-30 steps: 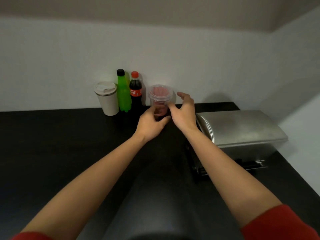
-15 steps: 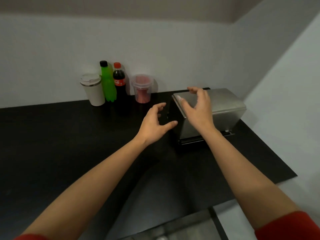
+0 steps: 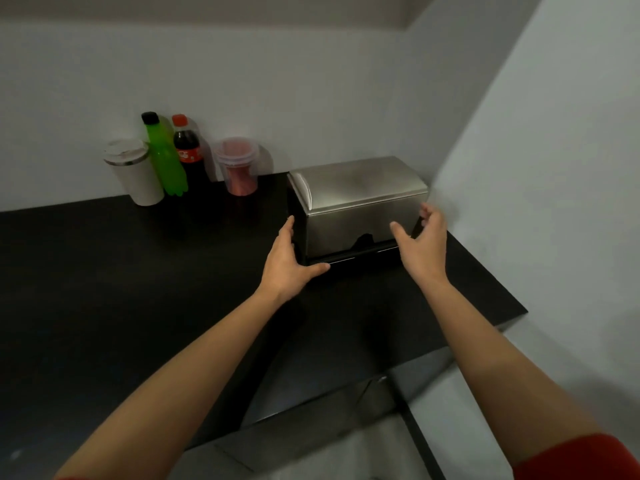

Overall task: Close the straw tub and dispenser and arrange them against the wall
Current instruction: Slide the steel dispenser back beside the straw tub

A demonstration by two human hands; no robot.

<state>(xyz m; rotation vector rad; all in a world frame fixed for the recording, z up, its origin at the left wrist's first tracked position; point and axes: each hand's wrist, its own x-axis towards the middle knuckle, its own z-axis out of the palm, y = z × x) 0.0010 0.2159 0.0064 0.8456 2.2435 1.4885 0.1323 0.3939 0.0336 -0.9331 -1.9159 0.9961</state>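
Dim counter (image 3: pixel 138 271) — dispenser (image 3: pixel 356 202) slot unreadable

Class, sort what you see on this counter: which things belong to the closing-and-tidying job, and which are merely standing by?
Belong to the job:
straw tub
dispenser
left hand
right hand

Standing by:
white cup
green bottle
cola bottle
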